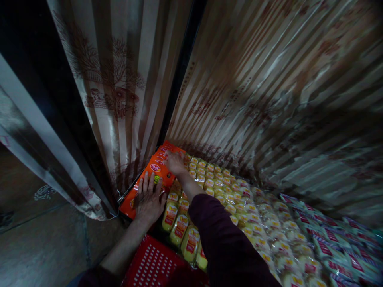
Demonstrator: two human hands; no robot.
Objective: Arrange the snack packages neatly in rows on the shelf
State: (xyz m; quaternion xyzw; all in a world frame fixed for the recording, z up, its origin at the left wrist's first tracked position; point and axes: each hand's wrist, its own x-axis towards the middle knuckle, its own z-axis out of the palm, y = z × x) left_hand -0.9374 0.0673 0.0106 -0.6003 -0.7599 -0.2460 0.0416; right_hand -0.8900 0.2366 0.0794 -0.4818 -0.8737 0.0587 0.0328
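My left hand lies with its fingers spread on the front part of a row of shiny orange packets. Farther back, my right hand reaches across and touches the same row, its fingers pointing left and partly stretched out. I see nothing gripped in either hand. Right beside the orange packets sit rows of yellow snacks in clear wrappers, lined up closely. My right forearm covers part of these rows.
A red perforated plastic basket stands at the near edge. Paler wrapped snacks and green-and-red packets continue to the right. Striped printed sheeting hangs behind and at the left, with a dark post at the corner. Tiled floor shows lower left.
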